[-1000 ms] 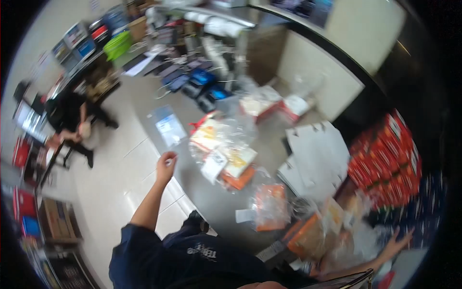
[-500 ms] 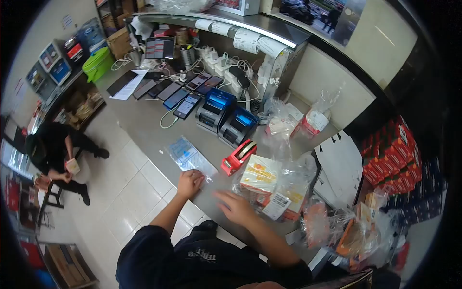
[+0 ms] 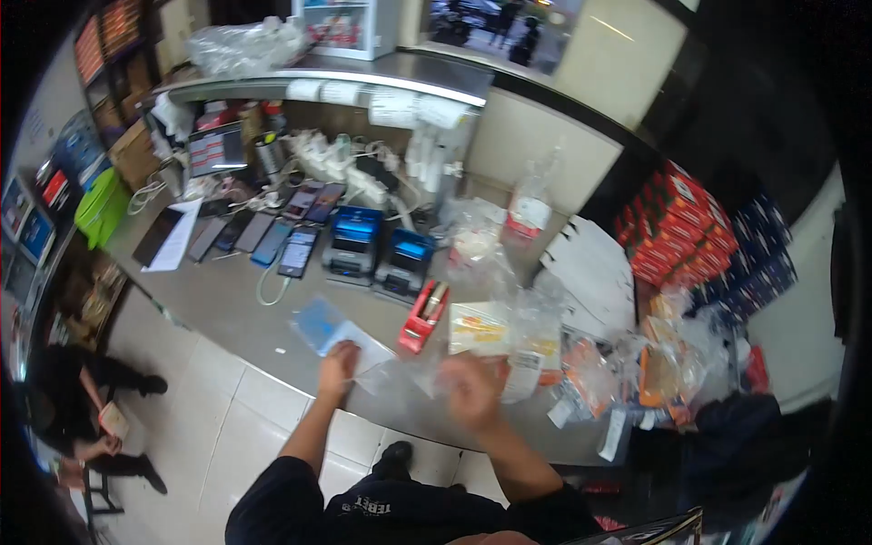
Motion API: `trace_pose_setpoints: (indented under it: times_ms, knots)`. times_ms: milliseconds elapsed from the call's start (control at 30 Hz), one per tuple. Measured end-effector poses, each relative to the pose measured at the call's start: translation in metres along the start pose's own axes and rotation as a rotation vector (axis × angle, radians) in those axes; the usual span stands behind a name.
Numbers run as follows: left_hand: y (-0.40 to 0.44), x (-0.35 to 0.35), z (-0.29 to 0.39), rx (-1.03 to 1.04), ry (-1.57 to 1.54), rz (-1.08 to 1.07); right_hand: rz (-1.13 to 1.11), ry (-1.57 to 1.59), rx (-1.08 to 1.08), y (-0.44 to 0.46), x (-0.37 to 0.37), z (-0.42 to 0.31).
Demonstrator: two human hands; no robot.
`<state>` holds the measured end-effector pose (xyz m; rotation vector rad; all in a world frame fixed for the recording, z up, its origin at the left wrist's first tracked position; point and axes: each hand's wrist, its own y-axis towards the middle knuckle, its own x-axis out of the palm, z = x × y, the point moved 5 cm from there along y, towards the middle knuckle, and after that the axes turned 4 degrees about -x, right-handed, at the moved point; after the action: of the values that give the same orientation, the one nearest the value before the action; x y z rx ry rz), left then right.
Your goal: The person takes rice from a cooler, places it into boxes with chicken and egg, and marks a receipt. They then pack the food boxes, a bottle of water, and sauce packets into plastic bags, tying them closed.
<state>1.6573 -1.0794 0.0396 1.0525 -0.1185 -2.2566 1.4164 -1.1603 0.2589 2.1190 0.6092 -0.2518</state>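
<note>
A clear plastic bag (image 3: 377, 359) with a blue print lies near the counter's front edge. The closed fingers of my left hand (image 3: 337, 365) pinch its near edge. My right hand (image 3: 470, 391) is raised just right of the bag, its fingers curled but smeared by motion, so what they hold cannot be made out. Directly behind it stands a white and yellow food box (image 3: 480, 329), beside a clear bag with another box and a white label (image 3: 522, 374). Between the hands and the printers sits a red tape dispenser (image 3: 423, 316).
Two blue-topped printers (image 3: 352, 247) stand behind the tape dispenser. Several phones (image 3: 298, 252) with cables lie to their left. Bagged orange packages (image 3: 668, 359) and stacked red boxes (image 3: 677, 227) are at right. Another person (image 3: 82, 409) sits at far left, holding a box.
The view has shifted, so the counter's contents appear further left. My right hand has lifted and its fingers have curled. My left hand stays at the plastic bag, whose near part now looks lifted and spread.
</note>
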Motion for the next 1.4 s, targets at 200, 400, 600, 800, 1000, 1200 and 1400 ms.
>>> trace_pose_setpoints:
  times_ms: [200, 400, 600, 800, 1000, 1200, 1400]
  knots:
    - [-0.025, 0.007, 0.183, 0.110, -0.941, -0.621, 0.587, 0.252, 0.717, -0.072, -0.155, -0.033]
    - [-0.164, 0.057, 0.378, 0.015, -1.855, -1.788, 1.047, -0.077, 0.701, -0.246, -0.280, -0.137]
    - [-0.329, 0.106, 0.489, -0.116, -0.944, -1.907, 1.369, -0.580, 0.802, -0.438, -0.340, -0.320]
    - [-0.519, 0.109, 0.576, 0.341, -0.626, -2.411, 1.735, -0.674, 0.858, -0.587, -0.341, -0.470]
    - [-0.635, 0.147, 0.624, 0.357, -0.413, -2.411, 1.961, -0.697, 0.835, -0.680, -0.344, -0.533]
    - [-0.711, 0.198, 0.687, 0.054, -0.262, -2.588, 2.055, -0.585, 1.158, -0.788, -0.377, -0.527]
    - [-0.794, 0.241, 0.808, 1.088, -0.615, -2.185, 1.442, -0.816, 1.237, -0.775, -0.503, -0.482]
